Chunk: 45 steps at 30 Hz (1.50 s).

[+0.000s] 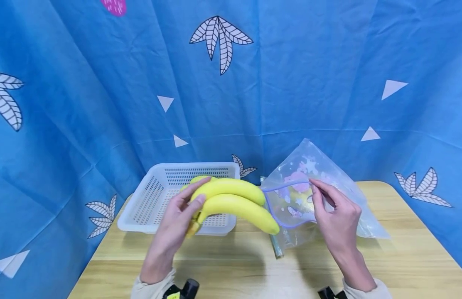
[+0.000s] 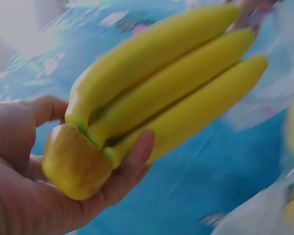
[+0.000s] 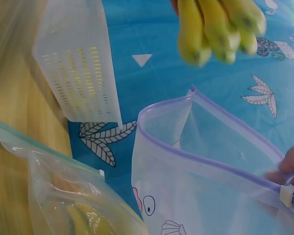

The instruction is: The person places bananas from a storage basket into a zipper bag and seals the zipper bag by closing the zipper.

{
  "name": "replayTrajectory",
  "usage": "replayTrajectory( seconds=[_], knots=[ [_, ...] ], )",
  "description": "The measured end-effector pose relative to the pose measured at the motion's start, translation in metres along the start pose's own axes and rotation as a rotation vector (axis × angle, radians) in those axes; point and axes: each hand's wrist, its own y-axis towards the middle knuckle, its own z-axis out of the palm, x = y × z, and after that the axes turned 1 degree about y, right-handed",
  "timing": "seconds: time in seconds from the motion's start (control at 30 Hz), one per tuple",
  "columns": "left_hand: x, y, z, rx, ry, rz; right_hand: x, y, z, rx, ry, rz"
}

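Note:
A bunch of yellow bananas is gripped near its stem end by my left hand, tips pointing right. In the left wrist view the thumb and fingers curl round the brownish stem of the bunch. My right hand pinches the purple-edged rim of a clear zip bag with printed sea creatures. From the right wrist, the mouth of this zip bag gapes wide, a pale slider beside the fingers. The banana tips are close to the bag's mouth in the head view.
A white slotted basket stands behind my left hand on the wooden table. Another clear bag with a green zip lies beside the held one, yellow bananas inside it. A blue patterned cloth hangs behind.

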Motion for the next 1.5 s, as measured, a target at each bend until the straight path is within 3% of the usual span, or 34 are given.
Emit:
replayTrajectory(
  seconds=[0.2, 0.3, 0.5, 0.73, 1.0, 1.13, 1.33, 1.5],
  knots=[
    [0.012, 0.006, 0.037, 0.161, -0.111, -0.055, 0.0, 0.001, -0.001, -0.012, 0.01, 0.0],
    [0.018, 0.008, 0.049, 0.189, -0.156, -0.072, 0.002, 0.002, 0.0, -0.006, 0.016, -0.002],
    [0.029, 0.014, 0.067, 0.149, -0.265, -0.09, 0.005, 0.001, 0.001, 0.017, 0.009, -0.038],
    [0.033, 0.015, 0.07, 0.1, -0.395, -0.094, 0.007, -0.001, 0.003, 0.097, -0.007, -0.075],
    [0.029, 0.014, 0.069, 0.081, -0.42, -0.128, 0.007, -0.005, 0.0, 0.118, -0.055, -0.077],
    [0.033, 0.011, 0.087, 0.06, -0.428, -0.146, 0.007, -0.007, 0.002, 0.116, -0.05, -0.078],
    [0.045, 0.007, 0.119, -0.034, -0.494, -0.187, 0.008, -0.009, 0.006, 0.121, -0.043, -0.093],
    [0.055, 0.002, 0.142, -0.026, -0.513, -0.217, 0.011, -0.008, 0.008, 0.116, -0.019, -0.1]
  ],
)
